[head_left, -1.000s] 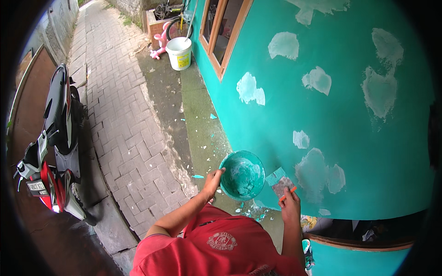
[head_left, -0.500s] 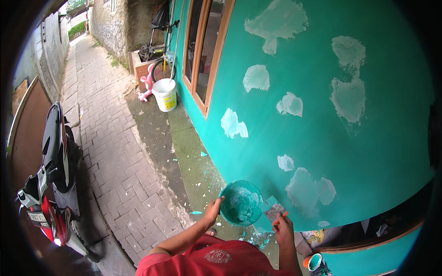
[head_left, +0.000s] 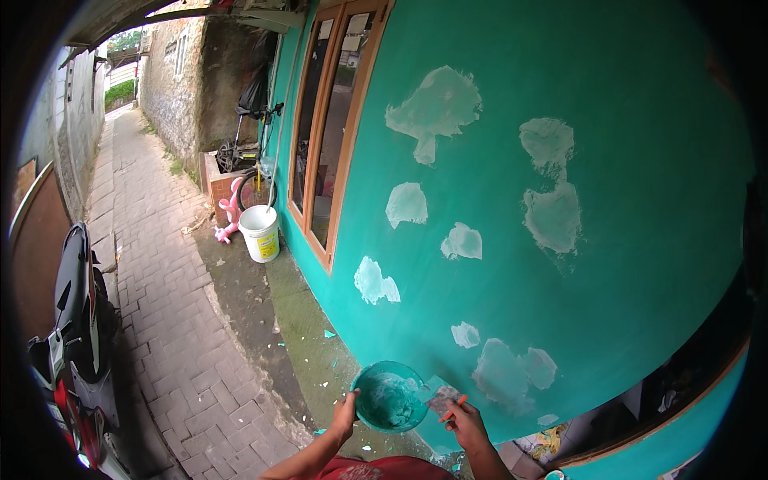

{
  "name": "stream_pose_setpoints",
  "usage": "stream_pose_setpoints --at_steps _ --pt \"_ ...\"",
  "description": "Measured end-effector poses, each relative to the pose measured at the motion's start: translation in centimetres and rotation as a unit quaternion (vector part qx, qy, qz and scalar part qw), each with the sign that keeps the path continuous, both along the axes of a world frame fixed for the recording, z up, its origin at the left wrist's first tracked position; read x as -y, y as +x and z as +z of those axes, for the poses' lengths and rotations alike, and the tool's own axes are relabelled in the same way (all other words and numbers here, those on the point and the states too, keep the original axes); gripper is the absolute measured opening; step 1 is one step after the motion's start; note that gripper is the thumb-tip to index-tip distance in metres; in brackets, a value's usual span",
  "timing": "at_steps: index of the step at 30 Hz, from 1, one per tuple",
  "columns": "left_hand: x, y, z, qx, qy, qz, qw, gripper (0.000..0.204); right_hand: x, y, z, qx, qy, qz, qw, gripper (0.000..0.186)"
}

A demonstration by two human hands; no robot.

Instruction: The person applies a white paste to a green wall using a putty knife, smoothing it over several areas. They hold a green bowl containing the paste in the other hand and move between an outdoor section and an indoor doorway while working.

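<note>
My left hand (head_left: pixel 344 414) grips the rim of a teal plastic bowl (head_left: pixel 405 370) from its left side. Pale green putty (head_left: pixel 390 410) coats the inside of the bowl. In my right hand (head_left: pixel 468 427) is a putty knife (head_left: pixel 442 400) with an orange handle and a wide, smeared blade. The blade's edge lies at the right rim of the bowl; whether it touches cannot be made out. Ahead stands a teal wall (head_left: pixel 640 200) with several pale patches, among them a large one high up (head_left: pixel 438 108) and one low down (head_left: pixel 500 372).
A wood-framed window (head_left: pixel 336 136) is set in the wall. Left of it stand a white bucket (head_left: pixel 260 234), a pink toy (head_left: pixel 230 212) and a bicycle (head_left: pixel 254 186). A motorbike (head_left: pixel 76 320) is parked along the paved lane (head_left: pixel 160 264). Flakes lie along the wall's foot.
My view has tilted upward, so the wall patches, bucket and motorbike sit lower in the picture. Both hands keep hold of the bowl and putty knife, which stay close together.
</note>
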State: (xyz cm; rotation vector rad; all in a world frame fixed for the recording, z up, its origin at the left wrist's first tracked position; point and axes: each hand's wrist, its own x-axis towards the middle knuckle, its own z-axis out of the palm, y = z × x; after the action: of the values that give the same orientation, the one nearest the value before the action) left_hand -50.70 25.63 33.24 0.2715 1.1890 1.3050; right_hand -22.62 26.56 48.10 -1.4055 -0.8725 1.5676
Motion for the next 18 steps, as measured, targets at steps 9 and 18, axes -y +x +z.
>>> stream_pose_setpoints --at_steps 9,18 --pt "0.9 -1.0 1.8 0.005 0.01 0.046 0.999 0.067 -0.9 -1.6 1.0 0.013 0.014 0.043 0.999 0.026" --pt "2.9 -1.5 1.4 -0.022 -0.018 0.056 0.998 0.06 -0.4 -1.5 -0.2 0.018 -0.001 0.052 0.998 0.02"
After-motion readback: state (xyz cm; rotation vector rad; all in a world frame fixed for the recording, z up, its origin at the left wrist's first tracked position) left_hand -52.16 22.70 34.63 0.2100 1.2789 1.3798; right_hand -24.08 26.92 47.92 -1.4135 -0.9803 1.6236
